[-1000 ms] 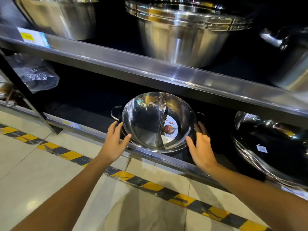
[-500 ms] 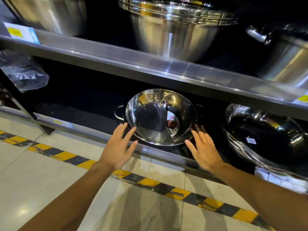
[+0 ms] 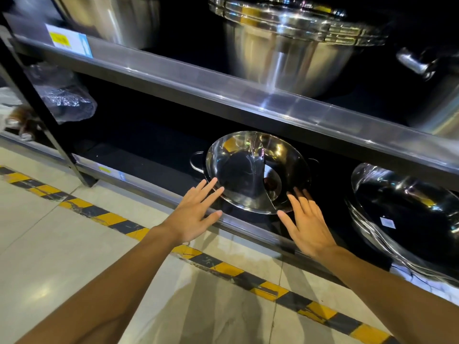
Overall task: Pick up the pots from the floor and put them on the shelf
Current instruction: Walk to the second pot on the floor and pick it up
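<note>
A shiny steel two-handled pot [image 3: 248,170] with a curved divider and a round label inside leans tilted on the bottom shelf [image 3: 159,192], its mouth facing me. My left hand [image 3: 196,214] hovers flat at its lower left rim, fingers spread, fingertips at or just short of the rim. At the pot's lower right my right hand [image 3: 308,224] is likewise flat and spread over the shelf's front lip. Neither hand holds anything.
A stack of plastic-wrapped woks [image 3: 407,214] leans on the same shelf to the right. The upper shelf [image 3: 223,95] carries large steel basins [image 3: 293,45] and a handled pot [image 3: 432,78]. A bagged item [image 3: 64,98] sits at left. Yellow-black tape [image 3: 223,269] crosses the floor.
Both hands have come off the pot's sides and drawn back toward me, fingers now flat. The pot stays leaning on the bottom shelf.
</note>
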Demonstrator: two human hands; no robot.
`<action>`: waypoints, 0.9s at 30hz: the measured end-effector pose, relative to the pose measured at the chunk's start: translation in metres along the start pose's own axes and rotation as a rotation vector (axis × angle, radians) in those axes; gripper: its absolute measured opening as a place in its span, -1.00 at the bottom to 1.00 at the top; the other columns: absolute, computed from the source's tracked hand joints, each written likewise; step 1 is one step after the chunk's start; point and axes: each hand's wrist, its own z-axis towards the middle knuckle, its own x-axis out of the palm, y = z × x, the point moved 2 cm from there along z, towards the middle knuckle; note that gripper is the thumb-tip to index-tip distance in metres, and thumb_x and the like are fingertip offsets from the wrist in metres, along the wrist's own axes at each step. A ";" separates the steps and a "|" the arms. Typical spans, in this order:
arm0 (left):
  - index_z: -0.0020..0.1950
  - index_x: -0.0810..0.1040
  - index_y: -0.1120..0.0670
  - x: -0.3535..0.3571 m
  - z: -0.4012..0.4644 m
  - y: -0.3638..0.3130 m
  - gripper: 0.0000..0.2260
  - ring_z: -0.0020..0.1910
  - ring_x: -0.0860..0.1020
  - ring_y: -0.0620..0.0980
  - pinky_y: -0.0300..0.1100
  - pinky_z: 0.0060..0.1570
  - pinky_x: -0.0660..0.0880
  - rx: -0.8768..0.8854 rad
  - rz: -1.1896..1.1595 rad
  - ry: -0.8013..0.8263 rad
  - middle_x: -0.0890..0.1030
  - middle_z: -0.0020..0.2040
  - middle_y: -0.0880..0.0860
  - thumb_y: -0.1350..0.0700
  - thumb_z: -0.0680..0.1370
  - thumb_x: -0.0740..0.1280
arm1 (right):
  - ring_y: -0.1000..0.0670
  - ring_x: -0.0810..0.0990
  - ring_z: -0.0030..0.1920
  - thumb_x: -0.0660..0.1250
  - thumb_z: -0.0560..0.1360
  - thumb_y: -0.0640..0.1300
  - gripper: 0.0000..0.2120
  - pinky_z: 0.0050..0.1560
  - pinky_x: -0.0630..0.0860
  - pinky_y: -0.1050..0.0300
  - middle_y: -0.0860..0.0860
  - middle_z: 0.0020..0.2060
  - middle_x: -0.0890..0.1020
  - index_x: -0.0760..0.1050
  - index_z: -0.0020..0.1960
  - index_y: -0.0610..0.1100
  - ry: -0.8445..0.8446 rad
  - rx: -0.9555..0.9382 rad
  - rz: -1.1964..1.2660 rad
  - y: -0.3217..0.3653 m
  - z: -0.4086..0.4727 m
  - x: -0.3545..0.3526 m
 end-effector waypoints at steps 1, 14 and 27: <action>0.62 -0.04 -0.16 -0.009 -0.008 0.003 -0.45 0.57 -0.31 -0.16 0.02 0.58 -0.20 -0.019 0.004 -0.053 -0.20 0.62 -0.16 -0.17 0.66 0.08 | -0.04 0.14 0.55 -0.05 0.60 0.31 -0.35 0.54 0.09 -0.03 0.02 0.53 0.24 0.10 0.59 0.01 -0.019 -0.049 0.022 0.009 0.001 -0.004; 0.56 0.27 0.11 -0.124 -0.251 0.008 -0.26 0.58 0.12 0.24 0.17 0.53 0.09 -0.463 0.241 0.067 0.18 0.60 0.14 -0.30 0.51 -0.06 | 0.00 0.08 0.59 0.19 0.63 0.14 -0.47 0.57 0.00 0.09 0.03 0.54 0.30 0.31 0.54 -0.04 0.334 -0.522 0.103 0.222 -0.036 -0.060; 0.58 0.23 0.08 -0.310 -0.373 -0.071 -0.35 0.59 0.06 0.22 0.15 0.55 0.02 -0.749 0.219 -0.118 0.16 0.62 0.10 -0.29 0.60 0.06 | 0.01 0.02 0.59 0.10 0.60 0.26 -0.37 0.55 -0.03 0.09 0.05 0.56 0.26 0.19 0.58 -0.01 0.615 -0.761 -0.077 0.402 -0.054 -0.221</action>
